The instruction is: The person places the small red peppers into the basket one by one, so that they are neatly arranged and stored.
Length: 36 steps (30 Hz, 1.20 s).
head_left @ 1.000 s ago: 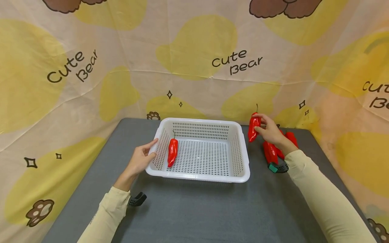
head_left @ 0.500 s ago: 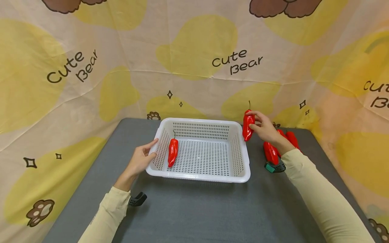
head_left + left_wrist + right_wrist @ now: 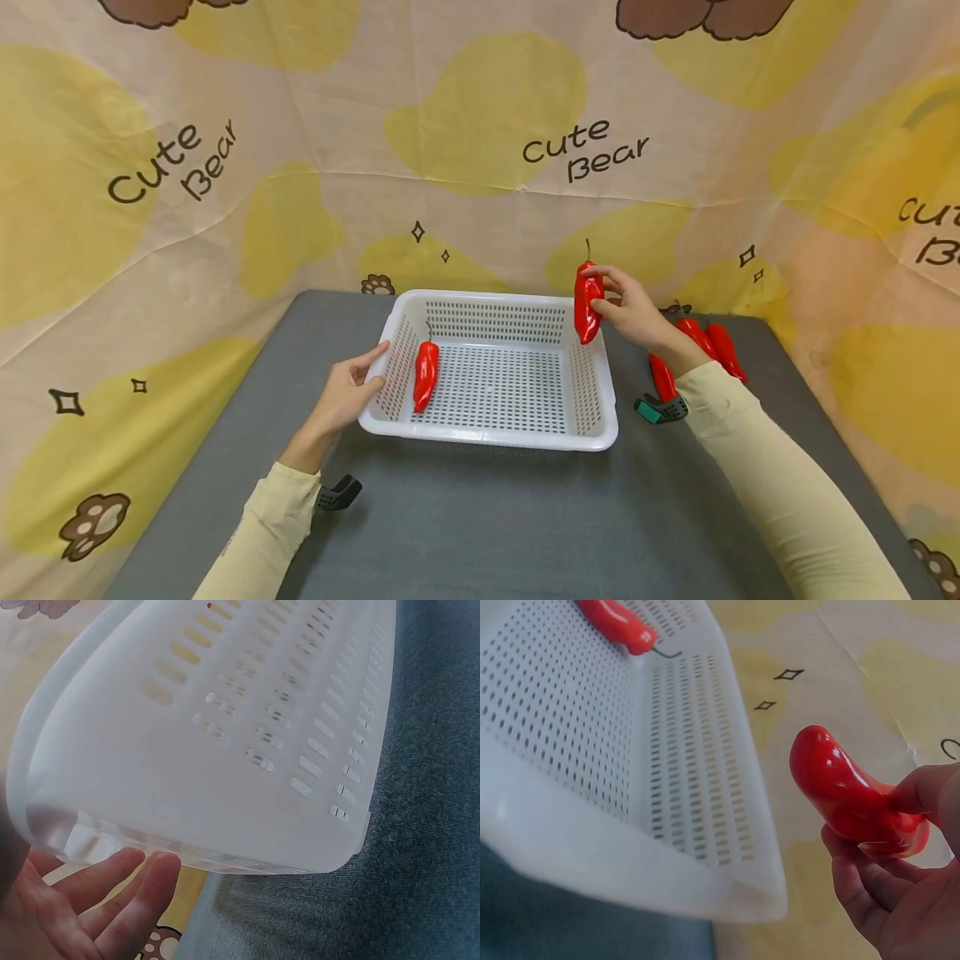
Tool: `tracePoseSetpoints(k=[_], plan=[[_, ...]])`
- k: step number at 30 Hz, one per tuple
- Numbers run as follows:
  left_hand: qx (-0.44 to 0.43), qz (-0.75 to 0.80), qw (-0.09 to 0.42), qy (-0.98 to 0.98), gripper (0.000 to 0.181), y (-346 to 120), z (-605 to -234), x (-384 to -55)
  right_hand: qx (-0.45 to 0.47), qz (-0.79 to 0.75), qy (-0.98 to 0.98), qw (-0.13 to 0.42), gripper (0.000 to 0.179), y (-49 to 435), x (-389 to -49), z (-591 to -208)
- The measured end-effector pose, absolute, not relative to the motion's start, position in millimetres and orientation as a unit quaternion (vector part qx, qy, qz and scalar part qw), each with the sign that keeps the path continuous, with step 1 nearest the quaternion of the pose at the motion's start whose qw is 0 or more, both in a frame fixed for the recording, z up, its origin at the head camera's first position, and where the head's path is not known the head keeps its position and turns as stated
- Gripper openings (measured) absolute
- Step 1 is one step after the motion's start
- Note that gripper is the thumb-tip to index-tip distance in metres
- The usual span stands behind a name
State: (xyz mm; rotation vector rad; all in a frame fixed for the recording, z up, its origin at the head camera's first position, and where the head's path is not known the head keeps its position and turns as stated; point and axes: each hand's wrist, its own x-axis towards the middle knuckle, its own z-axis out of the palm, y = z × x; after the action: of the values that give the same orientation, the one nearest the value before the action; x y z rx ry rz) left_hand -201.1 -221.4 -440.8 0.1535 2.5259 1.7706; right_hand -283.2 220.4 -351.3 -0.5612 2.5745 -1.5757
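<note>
In the head view my right hand (image 3: 633,310) pinches a red pepper (image 3: 587,304) between thumb and fingers. The pepper hangs with its stem up, over the back right corner of a white plastic basket (image 3: 491,437). My left hand (image 3: 347,398) grips the basket's left rim, and in the left wrist view its fingers (image 3: 154,889) lie against the outside near a corner. Inside the basket, along the left wall, lies another red pepper (image 3: 426,377). The right wrist view shows the held pepper (image 3: 847,787) apart from the basket wall (image 3: 697,757).
Several more red peppers (image 3: 726,352) lie on the grey table (image 3: 495,517) to the right of the basket, partly hidden behind my right wrist. A patterned cloth (image 3: 480,117) hangs behind the table and along both sides.
My right hand has carried the pepper leftward and slightly up, from beside the basket to over its back right corner. My left hand and the basket stay where they were.
</note>
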Motion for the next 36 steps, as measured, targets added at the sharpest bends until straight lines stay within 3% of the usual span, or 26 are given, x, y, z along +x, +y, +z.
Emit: tracePoseSetpoints(k=[36], plan=[[0.053, 0.569, 0.029, 0.82, 0.059, -221.8, -441.3, -201.3, -0.214, -0.553, 0.801, 0.084, 0.049, 131.1, -298.5, -375.6]])
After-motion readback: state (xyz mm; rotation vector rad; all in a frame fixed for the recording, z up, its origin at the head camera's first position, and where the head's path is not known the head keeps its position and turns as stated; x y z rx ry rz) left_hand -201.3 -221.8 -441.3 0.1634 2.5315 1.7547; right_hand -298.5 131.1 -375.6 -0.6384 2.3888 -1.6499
